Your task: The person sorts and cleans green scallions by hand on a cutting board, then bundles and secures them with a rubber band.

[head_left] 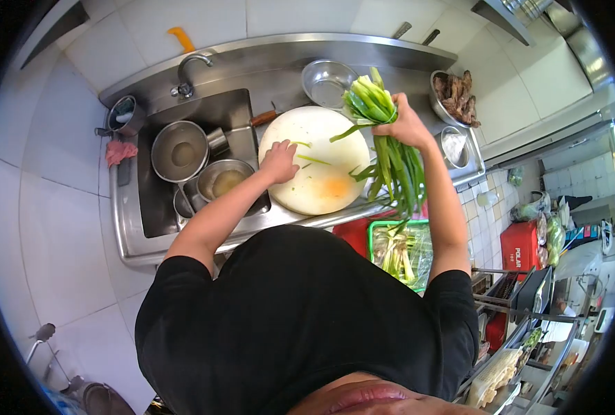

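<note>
My right hand (404, 126) is closed around a bunch of green onions (401, 173), held above the right side of a round white cutting board (314, 187). The thick pale ends point away from me and the long leaves hang down past the board's edge. My left hand (279, 163) rests at the board's left side, fingers apart and touching its surface beside some green scraps (314, 160). An orange stain marks the board near its front. Behind the board lies a knife (263, 117) with a brown handle, its blade not clearly visible.
At left is a sink (156, 232) holding metal pots (179, 151) under a faucet (195, 61). A metal bowl (327, 81) stands behind the board. Brown meat pieces (455, 97) fill a bowl at right. Below the counter, a green basket (371, 242) contains more green onions.
</note>
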`<state>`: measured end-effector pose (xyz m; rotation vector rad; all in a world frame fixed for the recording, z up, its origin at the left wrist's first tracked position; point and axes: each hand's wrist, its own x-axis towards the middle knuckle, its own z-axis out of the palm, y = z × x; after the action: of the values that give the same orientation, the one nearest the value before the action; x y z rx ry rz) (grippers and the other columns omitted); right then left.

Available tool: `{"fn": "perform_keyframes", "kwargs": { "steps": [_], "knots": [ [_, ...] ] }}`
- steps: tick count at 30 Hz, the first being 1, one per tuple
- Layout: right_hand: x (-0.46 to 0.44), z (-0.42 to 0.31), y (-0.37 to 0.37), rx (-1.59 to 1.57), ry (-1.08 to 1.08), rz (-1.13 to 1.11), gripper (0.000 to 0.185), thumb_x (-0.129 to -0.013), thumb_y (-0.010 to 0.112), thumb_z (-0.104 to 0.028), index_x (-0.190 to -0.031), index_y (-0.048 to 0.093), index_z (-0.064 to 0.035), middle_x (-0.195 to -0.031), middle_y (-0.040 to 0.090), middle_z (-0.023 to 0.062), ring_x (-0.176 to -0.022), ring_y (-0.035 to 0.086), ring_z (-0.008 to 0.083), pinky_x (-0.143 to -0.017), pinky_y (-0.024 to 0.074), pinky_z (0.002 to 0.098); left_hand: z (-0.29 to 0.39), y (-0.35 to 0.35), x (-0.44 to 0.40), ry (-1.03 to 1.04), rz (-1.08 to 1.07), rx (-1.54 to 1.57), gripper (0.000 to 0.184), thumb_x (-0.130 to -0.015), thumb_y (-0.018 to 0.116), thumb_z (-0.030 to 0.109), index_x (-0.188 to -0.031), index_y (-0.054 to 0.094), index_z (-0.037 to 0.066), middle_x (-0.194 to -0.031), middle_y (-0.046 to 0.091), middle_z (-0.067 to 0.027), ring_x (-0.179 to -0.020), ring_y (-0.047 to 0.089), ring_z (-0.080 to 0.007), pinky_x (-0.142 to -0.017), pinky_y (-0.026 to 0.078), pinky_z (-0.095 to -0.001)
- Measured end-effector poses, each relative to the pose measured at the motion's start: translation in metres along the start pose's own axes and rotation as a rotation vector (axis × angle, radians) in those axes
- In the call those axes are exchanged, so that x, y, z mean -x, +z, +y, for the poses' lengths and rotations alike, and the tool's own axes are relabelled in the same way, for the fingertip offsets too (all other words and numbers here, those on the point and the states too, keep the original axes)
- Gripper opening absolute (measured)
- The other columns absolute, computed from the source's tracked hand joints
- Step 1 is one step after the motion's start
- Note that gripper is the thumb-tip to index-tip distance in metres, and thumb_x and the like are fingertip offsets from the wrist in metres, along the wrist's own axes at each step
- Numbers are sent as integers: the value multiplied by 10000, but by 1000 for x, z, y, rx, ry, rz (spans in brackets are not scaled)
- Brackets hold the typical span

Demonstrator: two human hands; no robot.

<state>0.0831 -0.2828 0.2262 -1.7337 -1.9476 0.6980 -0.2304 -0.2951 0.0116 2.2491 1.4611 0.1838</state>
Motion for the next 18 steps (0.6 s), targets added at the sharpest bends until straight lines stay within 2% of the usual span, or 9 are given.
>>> {"fn": "perform_keyframes", "kwargs": {
  "steps": [1, 5, 7, 8, 10, 11, 12, 15, 18],
  "knots": [
    [3, -7, -11, 41, -18, -13, 779, -657, 900, -227, -1226, 415, -10, -1043, 655, 205, -1016, 662, 312, -935, 506, 383, 3, 5, -7, -16, -9, -42, 787, -890, 710, 318, -1544, 369, 45, -1610, 308, -217, -1470, 298, -437, -1188, 329, -537],
    [9, -19, -44, 196, -44, -53, 784, -671, 893, -181, -1267, 400, -51, -1104, 665, 226, -1079, 656, 359, -956, 498, 410, 19, 23, -33, -106, 62, -116, 831, -903, 698, 355, -1579, 311, 65, -1643, 274, -192, -1496, 246, -460, -1208, 291, -546],
    [13, -28, -54, 322, -78, -48, 772, -657, 881, -150, -1250, 394, -75, -1089, 675, 246, -1079, 639, 450, -920, 510, 460, 26, 35, -36, 59, 131, -189, 620, -922, 654, 306, -1465, 482, 62, -1545, 427, -154, -1422, 371, -424, -1164, 355, -538],
    [13, -26, -54, 321, -72, -45, 772, -657, 881, -150, -1250, 394, -75, -1089, 675, 246, -1079, 639, 450, -920, 510, 460, 28, 40, -37, 65, 127, -190, 620, -922, 654, 306, -1465, 482, 62, -1545, 427, -154, -1422, 371, -424, -1164, 355, -538],
    [10, -18, -50, 434, -116, 0, 767, -653, 878, -141, -1242, 392, -73, -1078, 673, 245, -1075, 633, 466, -902, 506, 496, 29, 52, -39, 269, -43, -110, 335, -920, 588, 200, -1217, 648, 57, -1325, 582, -117, -1253, 516, -360, -1052, 457, -512],
    [11, -14, -44, 509, -124, 40, 741, -657, 851, -118, -1249, 408, -73, -1077, 674, 247, -1056, 638, 461, -885, 506, 519, 28, 64, -29, 381, 185, -83, 176, -889, 550, 126, -984, 678, 51, -1088, 632, -95, -1047, 588, -304, -896, 532, -466],
    [10, -7, -36, 503, -115, 46, 741, -657, 851, -118, -1249, 408, -73, -1077, 674, 247, -1056, 638, 461, -885, 506, 519, 28, 64, -21, 389, 178, -88, 176, -889, 550, 126, -984, 678, 51, -1088, 632, -95, -1047, 588, -304, -896, 532, -466],
    [1, 21, 2, 711, -124, 46, 593, -701, 731, -60, -1221, 445, -72, -1096, 686, 214, -1027, 657, 426, -858, 512, 524, 21, 62, -2, 440, 90, -249, 166, -877, 548, 115, -971, 678, 69, -1021, 640, -97, -995, 604, -295, -826, 555, -429],
    [-4, 37, 70, 841, -91, -24, 590, -739, 704, -41, -1246, 403, -57, -1094, 691, 217, -1029, 668, 419, -864, 508, 530, 5, 61, 9, 524, 180, -181, 140, -858, 556, 112, -949, 654, 70, -975, 640, -100, -964, 607, -297, -799, 561, -420]
  ]
}}
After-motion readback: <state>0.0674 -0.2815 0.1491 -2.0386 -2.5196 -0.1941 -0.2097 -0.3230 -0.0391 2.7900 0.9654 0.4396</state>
